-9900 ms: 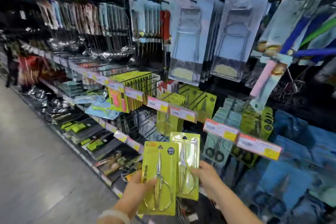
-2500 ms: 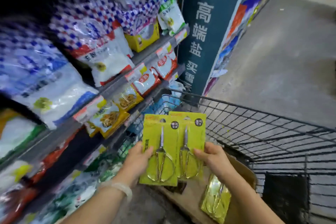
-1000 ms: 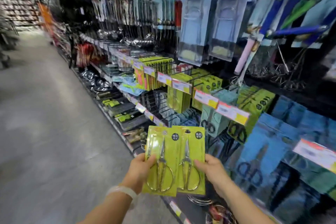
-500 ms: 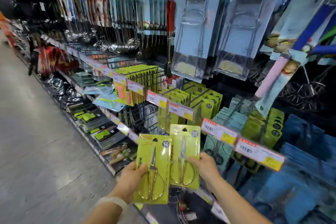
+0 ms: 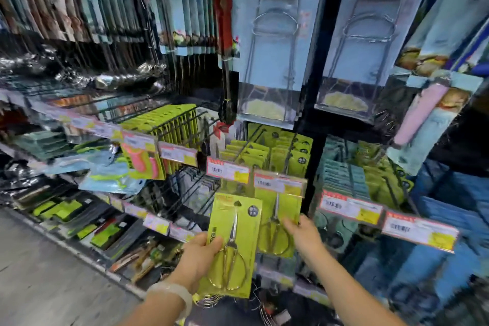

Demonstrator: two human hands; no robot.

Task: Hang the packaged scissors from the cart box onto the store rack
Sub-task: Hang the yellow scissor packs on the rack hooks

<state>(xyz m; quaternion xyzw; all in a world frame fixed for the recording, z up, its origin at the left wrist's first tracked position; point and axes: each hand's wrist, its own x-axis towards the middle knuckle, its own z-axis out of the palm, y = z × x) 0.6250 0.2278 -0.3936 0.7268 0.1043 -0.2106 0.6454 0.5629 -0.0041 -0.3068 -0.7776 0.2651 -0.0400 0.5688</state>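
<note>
My left hand (image 5: 198, 255) grips a yellow-green card pack of metal scissors (image 5: 232, 243) by its left edge, held upright in front of the rack. My right hand (image 5: 304, 237) holds a second scissors pack (image 5: 277, 217) by its right edge, raised so its top sits behind a price label (image 5: 279, 185). Just above and behind, matching yellow-green scissors packs (image 5: 267, 152) hang in rows on black wire pegs.
Large clear-blue packs with wire holders (image 5: 275, 42) hang overhead. Teal packs (image 5: 341, 174) fill the pegs to the right, behind more price labels (image 5: 350, 209). A wire basket of green packs (image 5: 169, 124) sits left. The grey aisle floor (image 5: 39, 280) lies at lower left.
I have stepped closer to the rack. My right hand has lifted its scissors pack up and forward toward the pegs, apart from the pack in my left hand.
</note>
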